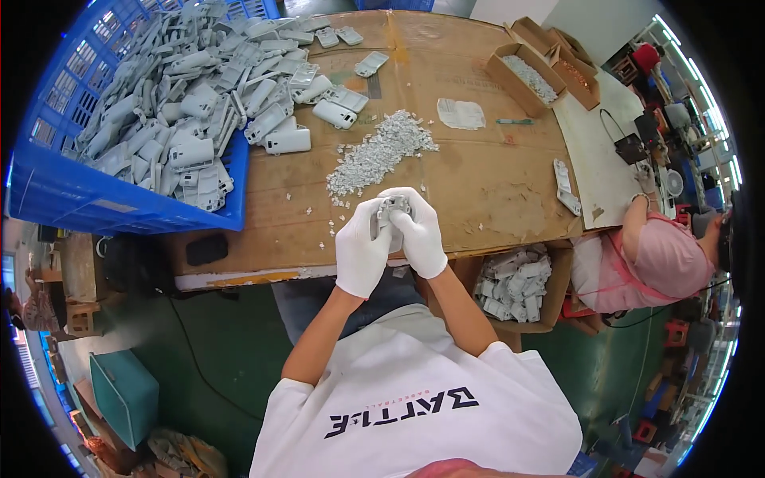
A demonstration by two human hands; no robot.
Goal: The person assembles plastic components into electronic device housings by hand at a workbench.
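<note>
In white gloves, my left hand (358,251) and my right hand (423,239) are closed together round a light grey plastic shell (394,209) at the table's near edge. Both thumbs press on its face, and much of it is hidden by the fingers. Just beyond my hands spreads a heap of tiny white pieces (378,155) on the cardboard-covered table (494,191). Similar grey shells (287,140) lie loose to the left of that heap. Many more fill a tipped blue crate (119,191) at the far left.
A cardboard box (560,291) of white plastic parts stands below the table's right edge. Small open boxes (522,80) of little parts sit at the back right, near a pen (515,121) and paper (460,114). A person in pink (661,259) sits on the right.
</note>
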